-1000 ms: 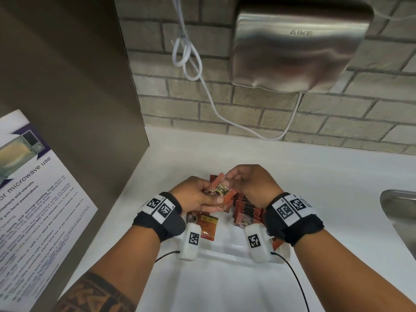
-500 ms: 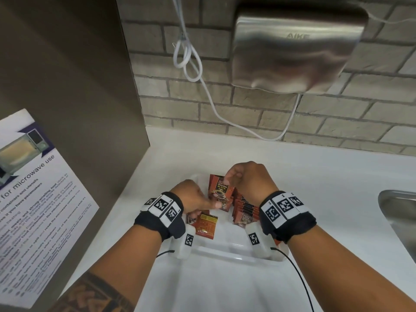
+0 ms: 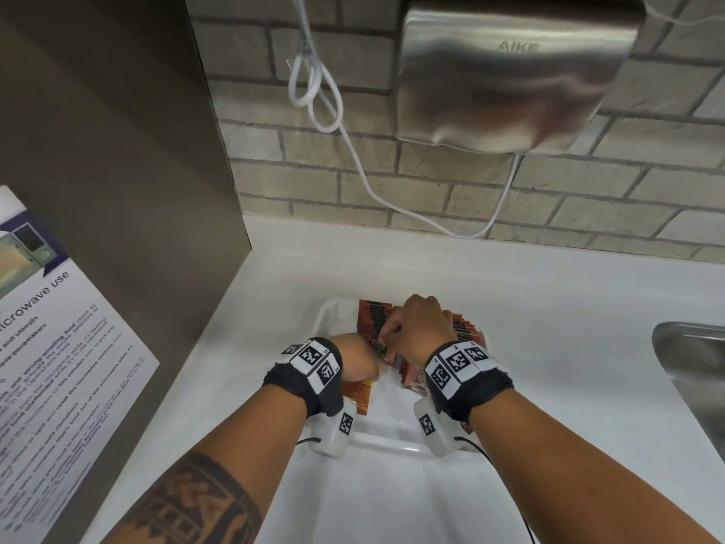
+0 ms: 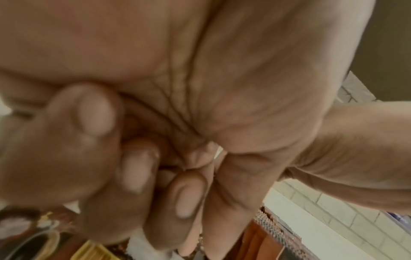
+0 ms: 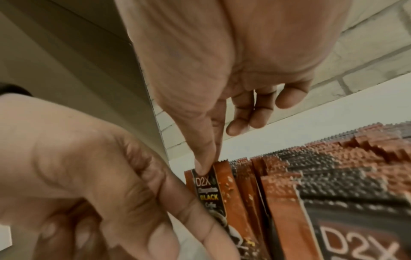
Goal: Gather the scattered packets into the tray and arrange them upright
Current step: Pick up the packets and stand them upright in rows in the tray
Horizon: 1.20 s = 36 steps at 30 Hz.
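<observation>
Seating one packet (image 5: pixel 210 191) against the left end of the upright row (image 3: pixel 465 331) in the tray (image 3: pixel 386 445): right hand (image 3: pixel 421 327) has thumb and forefinger closed narrow on the packet's top edge, remaining fingers loosely curled and clear, presumably so it can steer the packet vertical without disturbing its neighbours. Left hand (image 3: pixel 355 357) sits just beside it, lower and to the left; right wrist view shows its fingers curled with a fingertip against the packet's face, likely bracing it so it doesn't flop. Left wrist view is mostly palm and blur, so can't tell whether that hand actually grips anything. Row packets stand on edge, packed face to face, serrated tops up, which is what keeps each one standing. Orange packets (image 3: pixel 359 398) lie flat in the tray's left part under the left wrist, not stood up yet. Tray sits on the white counter (image 3: pixel 549 308), sink (image 3: pixel 690 371) well apart at right.
</observation>
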Available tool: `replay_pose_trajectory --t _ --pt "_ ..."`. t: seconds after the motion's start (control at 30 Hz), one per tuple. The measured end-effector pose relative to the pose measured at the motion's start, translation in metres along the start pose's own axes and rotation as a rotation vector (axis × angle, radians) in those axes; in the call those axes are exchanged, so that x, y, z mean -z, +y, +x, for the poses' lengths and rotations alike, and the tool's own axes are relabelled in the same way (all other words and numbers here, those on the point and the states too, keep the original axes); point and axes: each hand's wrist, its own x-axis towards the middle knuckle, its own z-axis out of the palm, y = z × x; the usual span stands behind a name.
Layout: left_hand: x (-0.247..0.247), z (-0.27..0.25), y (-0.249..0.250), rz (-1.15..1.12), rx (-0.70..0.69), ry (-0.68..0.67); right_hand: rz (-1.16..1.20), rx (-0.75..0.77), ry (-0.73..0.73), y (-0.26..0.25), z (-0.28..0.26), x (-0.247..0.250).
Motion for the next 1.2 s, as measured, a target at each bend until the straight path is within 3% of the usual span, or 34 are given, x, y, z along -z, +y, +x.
replay_pose_trajectory --t 0.43,0.8,1.2 --pt "-0.002 0.021 -0.002 0.082 -0.016 -0.066 -0.054 0.050 -0.021 0.006 0.002 -0.005" --pt "-0.003 0.026 -0.003 0.058 -0.019 -0.098 0.038 0.033 0.025 0.010 0.004 -0.004" --pt "-0.006 0.032 -0.009 -0.064 0.021 -0.041 0.095 0.044 0.093 0.014 -0.003 0.015"
